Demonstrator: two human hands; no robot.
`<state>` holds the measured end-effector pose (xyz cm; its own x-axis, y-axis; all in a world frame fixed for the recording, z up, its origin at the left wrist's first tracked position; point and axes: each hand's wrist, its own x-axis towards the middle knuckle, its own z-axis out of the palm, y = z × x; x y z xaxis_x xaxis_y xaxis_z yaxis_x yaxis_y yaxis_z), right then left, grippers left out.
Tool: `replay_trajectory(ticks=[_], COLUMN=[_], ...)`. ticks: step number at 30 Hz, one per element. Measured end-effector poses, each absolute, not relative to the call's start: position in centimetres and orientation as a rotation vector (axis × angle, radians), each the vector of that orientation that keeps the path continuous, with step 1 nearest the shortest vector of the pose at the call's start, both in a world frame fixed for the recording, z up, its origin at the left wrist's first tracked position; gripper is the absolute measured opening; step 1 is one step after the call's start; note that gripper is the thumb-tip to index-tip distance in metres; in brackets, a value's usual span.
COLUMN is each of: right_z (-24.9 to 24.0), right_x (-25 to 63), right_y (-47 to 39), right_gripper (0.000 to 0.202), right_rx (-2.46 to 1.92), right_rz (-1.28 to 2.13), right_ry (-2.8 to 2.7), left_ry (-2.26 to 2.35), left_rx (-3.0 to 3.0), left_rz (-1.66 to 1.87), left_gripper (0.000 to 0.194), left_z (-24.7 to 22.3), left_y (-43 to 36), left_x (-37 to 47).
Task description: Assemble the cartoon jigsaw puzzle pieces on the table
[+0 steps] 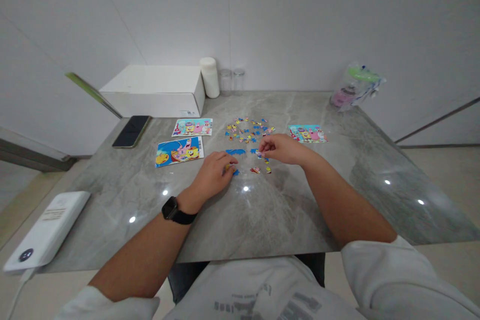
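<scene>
My right hand (282, 149) pinches a small puzzle piece (259, 155) at the right part of the partly joined puzzle. My left hand (215, 172) rests on the table with fingers loosely bent and the thumb apart from them, touching or beside blue pieces (236, 172). Between the hands lie a joined blue strip (235, 152) and a few colourful pieces, among them a red-and-white one (255, 170) and a yellow one (268, 170). Just beyond is a scattered ring of loose puzzle pieces (245, 139). What lies under my left fingers is partly hidden.
On the grey marbled table (262, 220) lie a blue cartoon card (179, 151), two lighter cartoon cards (192, 127) and a phone (132, 131). Behind stand a white box (150, 102), a white bottle (210, 78), two glasses (225, 82) and a bagged cup (350, 91). A white power bank (48, 230) lies left.
</scene>
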<state>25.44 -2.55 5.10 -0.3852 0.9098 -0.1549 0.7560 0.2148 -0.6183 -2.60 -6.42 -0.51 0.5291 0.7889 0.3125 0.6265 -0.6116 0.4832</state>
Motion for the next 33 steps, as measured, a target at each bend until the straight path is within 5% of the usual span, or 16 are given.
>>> replay_trajectory(ticks=[11, 33], right_z=[3.8, 4.2], right_x=[26.3, 23.6], right_y=[-1.7, -3.3], right_gripper=[0.014, 0.016], right_rx=[-1.661, -1.814], right_rz=[0.972, 0.814], right_ry=[-2.530, -2.722], left_ry=[0.614, 0.640], left_rx=[2.606, 2.703], left_rz=[0.586, 0.410], left_gripper=[0.031, 0.037], left_z=[-0.2, -1.0], left_y=[-8.5, -9.3], left_x=[0.2, 0.4])
